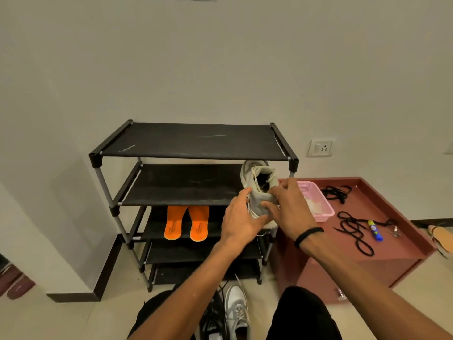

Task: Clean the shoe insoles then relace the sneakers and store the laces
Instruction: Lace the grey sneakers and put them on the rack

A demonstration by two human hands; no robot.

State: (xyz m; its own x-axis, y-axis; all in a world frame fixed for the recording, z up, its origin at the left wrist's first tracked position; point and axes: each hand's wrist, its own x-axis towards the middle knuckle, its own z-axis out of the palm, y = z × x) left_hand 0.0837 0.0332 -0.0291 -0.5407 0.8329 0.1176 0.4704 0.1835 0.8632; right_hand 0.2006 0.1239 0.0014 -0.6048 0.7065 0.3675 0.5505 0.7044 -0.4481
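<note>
A grey fabric sneaker with a pale rubber sole is held up, opening facing the person, in front of a black rack of flat cloth shelves on metal tubes. The left hand has its fingers curled round the sneaker's lower side; the right hand grips it opposite, thumb across the fabric. Two smooth orange insoles lie on a shelf left of the fingers. Right of them, on the maroon tabletop, sit a pink mesh basket and tangled black laces.

sneaker held: grey sneaker, toe down, opening facing up, raised before the rack's second shelf
insoles: two orange insoles, side by side, flat on third shelf
floor sneaker: grey-white, laced
laces: black laces, loose on red surface
</note>
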